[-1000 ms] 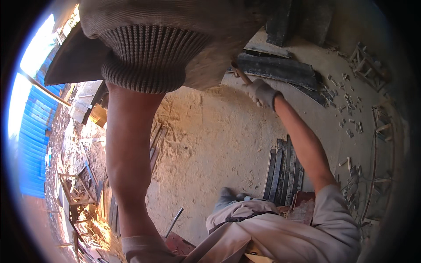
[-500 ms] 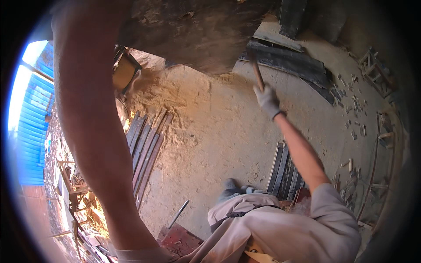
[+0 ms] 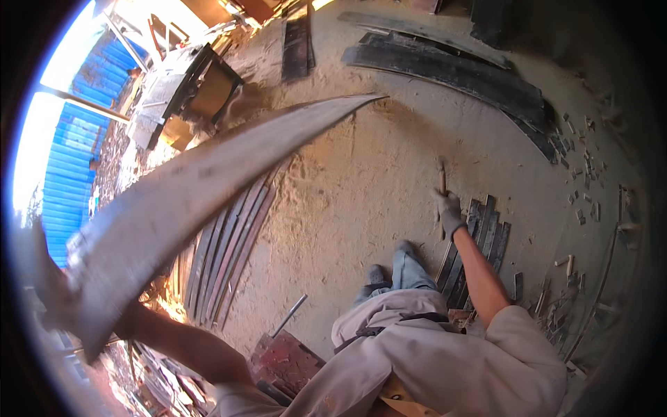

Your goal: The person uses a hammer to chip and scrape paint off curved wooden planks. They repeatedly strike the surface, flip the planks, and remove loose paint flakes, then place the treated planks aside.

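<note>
A wide, weathered wooden board (image 3: 201,174) slants across the left side, held up above the floor. My left hand (image 3: 55,285) grips its near end; motion blurs the hand and the fingers are partly smeared. On the right, my right hand (image 3: 449,208), in a grey work glove, is closed around the wooden handle of a hammer (image 3: 442,179). The hammer's small dark head points away from me and is blurred. A gap of bare floor separates the hammer from the board.
Long narrow planks (image 3: 226,257) lie in a row under the board. Shorter dark strips (image 3: 479,240) lie below my right hand. Wide dark boards (image 3: 451,73) rest at the far right, near scattered wood offcuts (image 3: 587,163). A red box (image 3: 285,358) stands beside me; a blue corrugated wall (image 3: 69,167) rises left.
The board has swung from the far middle to the left and nearer, with my left arm lowered. My right hand has come back toward me, still holding the hammer.
</note>
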Demonstrator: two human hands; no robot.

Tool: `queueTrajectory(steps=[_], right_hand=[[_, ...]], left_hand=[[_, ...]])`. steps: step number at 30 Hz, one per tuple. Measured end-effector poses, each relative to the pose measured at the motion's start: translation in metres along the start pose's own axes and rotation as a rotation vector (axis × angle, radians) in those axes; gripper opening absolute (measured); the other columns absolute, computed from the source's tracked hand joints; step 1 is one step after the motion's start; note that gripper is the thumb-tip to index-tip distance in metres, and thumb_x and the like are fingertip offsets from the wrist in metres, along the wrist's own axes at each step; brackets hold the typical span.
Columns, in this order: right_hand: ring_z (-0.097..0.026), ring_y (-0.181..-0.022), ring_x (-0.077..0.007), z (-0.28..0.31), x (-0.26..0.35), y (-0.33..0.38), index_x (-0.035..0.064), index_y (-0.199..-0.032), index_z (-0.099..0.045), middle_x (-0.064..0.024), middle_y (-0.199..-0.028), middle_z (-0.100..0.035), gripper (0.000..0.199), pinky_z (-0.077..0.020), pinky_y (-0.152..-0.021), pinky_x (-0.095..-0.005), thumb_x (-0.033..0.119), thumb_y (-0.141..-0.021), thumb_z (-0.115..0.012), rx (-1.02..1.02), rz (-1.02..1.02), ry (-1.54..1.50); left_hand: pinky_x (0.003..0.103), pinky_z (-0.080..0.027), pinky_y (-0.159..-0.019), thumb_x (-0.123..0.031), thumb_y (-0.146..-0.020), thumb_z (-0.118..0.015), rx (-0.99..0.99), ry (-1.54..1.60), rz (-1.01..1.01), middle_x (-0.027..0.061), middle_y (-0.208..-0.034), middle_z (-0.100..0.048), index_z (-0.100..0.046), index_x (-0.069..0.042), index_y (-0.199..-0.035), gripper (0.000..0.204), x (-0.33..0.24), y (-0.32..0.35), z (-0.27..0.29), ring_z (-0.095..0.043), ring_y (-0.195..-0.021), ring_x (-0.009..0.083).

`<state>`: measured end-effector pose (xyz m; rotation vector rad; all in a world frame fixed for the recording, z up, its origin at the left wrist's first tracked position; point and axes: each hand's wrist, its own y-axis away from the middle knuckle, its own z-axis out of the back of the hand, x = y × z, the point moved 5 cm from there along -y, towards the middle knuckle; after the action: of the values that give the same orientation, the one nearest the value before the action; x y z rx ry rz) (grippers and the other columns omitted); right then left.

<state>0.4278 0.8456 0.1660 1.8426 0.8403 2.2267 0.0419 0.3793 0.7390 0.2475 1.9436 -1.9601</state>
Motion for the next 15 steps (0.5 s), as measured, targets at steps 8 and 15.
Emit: queueTrajectory(steps=[8,15], right_hand=[[-0.054,-0.045,-0.0181,-0.044,-0.006,-0.069,0.0140,-0.096,-0.060,0.0024,-0.061,-0.052,0.022,-0.0510,-0.045,-0.0383,0.034,-0.102,-0.067,0.157,-0.462,-0.132],[-0.070,-0.100,-0.0301,-0.127,-0.032,-0.114,-0.0007,-0.121,-0.057,-0.0150,-0.109,-0.066,0.042,-0.0637,-0.087,-0.0478,0.038,-0.106,-0.057,0.307,-0.747,-0.249]], left_hand=[[0.064,-0.017,-0.125,-0.058,-0.100,-0.054,0.917,-0.350,-0.118,0.0241,-0.171,-0.014,-0.005,-0.016,-0.169,0.094,-0.032,0.175,0.210,-0.018,-0.155,0.0478],[0.043,-0.041,-0.115,-0.053,-0.109,-0.044,-0.017,-0.359,1.449,0.0103,-0.153,-0.051,-0.044,-0.006,-0.154,0.065,-0.151,0.350,0.223,-0.051,-0.136,0.0289]])
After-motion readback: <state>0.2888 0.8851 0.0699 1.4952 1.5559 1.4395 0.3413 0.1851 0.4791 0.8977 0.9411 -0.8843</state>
